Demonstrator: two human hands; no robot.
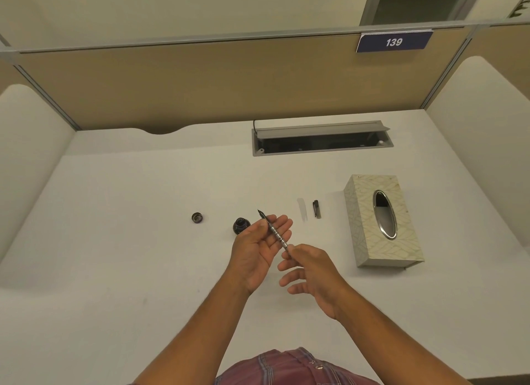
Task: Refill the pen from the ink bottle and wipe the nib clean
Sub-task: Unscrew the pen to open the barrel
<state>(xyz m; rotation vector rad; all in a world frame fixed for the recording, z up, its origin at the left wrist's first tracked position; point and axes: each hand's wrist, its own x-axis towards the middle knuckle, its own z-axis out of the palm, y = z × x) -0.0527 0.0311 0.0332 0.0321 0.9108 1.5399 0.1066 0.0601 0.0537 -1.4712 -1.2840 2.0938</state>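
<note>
A fountain pen section with its converter (274,232) lies across my left hand (259,249), nib pointing up and left, above the desk. The thumb of that hand presses on it near the nib end. My right hand (312,272) pinches the pen's rear end between thumb and forefinger, its other fingers spread. The open ink bottle (240,225) stands on the desk just left of my left hand. Its round cap (197,217) lies further left. The pen's pale barrel (302,209) and dark clipped cap (316,209) lie to the right.
A patterned tissue box (381,221) with an oval metal opening stands at the right. A grey cable tray (321,139) with its lid raised is set into the white desk (129,241) at the back. Tan partition walls enclose three sides.
</note>
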